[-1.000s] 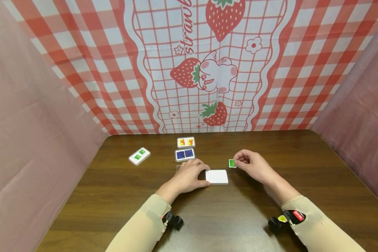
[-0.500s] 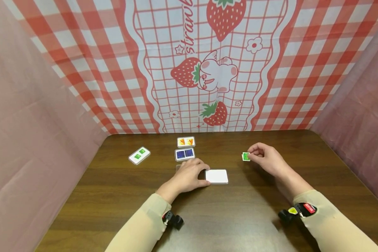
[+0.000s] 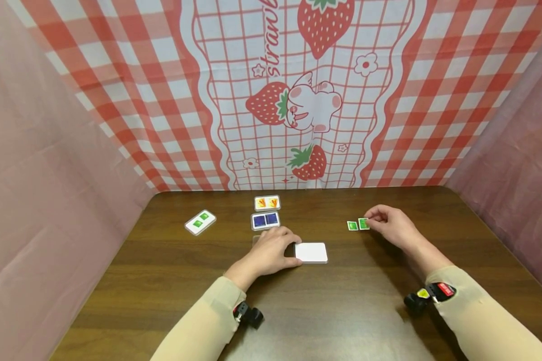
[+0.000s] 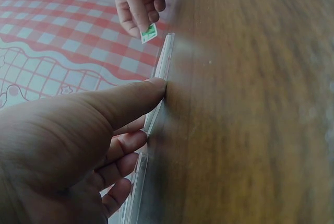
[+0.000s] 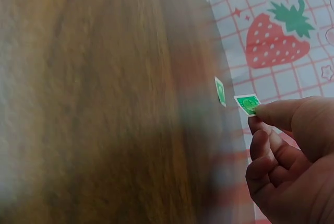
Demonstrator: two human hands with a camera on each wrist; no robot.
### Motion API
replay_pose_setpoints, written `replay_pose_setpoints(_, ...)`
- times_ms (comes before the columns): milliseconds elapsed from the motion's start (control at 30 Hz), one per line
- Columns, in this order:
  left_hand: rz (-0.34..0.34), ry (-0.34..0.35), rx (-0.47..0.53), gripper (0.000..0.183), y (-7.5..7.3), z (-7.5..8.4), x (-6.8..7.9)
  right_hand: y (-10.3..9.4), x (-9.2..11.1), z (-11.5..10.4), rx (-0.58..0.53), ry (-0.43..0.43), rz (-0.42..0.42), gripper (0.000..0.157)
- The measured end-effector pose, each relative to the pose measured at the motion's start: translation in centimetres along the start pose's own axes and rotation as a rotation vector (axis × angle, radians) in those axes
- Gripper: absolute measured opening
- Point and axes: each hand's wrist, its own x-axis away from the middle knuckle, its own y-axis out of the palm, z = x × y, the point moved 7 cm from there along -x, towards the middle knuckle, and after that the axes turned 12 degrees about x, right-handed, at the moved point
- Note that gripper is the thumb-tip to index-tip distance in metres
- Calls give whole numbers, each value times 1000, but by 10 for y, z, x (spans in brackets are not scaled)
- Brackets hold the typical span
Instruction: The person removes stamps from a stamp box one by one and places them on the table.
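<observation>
My left hand [image 3: 271, 251] grips the left end of a thin clear case with a white face [image 3: 312, 252], thumb on its near edge and fingers on the far edge. Under that hand, mostly hidden, lies another clear case [image 4: 136, 187]. Farther right, my right hand [image 3: 392, 226] pinches a small green square card [image 5: 245, 103] between thumb and forefinger, raised just off the tabletop. A second green square card [image 3: 352, 225] lies on the table just left of the pinched one.
Beyond the left hand lie a clear case with two dark blue squares [image 3: 265, 220] and one with two orange pictures [image 3: 267, 203]. A case with two green squares [image 3: 200, 222] lies tilted at the left. A checked strawberry cloth [image 3: 316, 100] hangs behind the wooden table [image 3: 334, 311].
My right hand has moved right and away from me. Two overlapping green cards have come apart; one now lies on the table. My left hand stays on the white-faced case.
</observation>
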Motion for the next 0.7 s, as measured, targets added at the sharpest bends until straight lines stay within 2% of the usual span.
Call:
replay_pose_setpoints(300,-12,-9,-4,49,2,1,0,4,-6,16,35,62,-38,21)
replay_pose_setpoints(700,-11,-12,-4,49,0,0,-1,7,-11,17,95,13,-15,17)
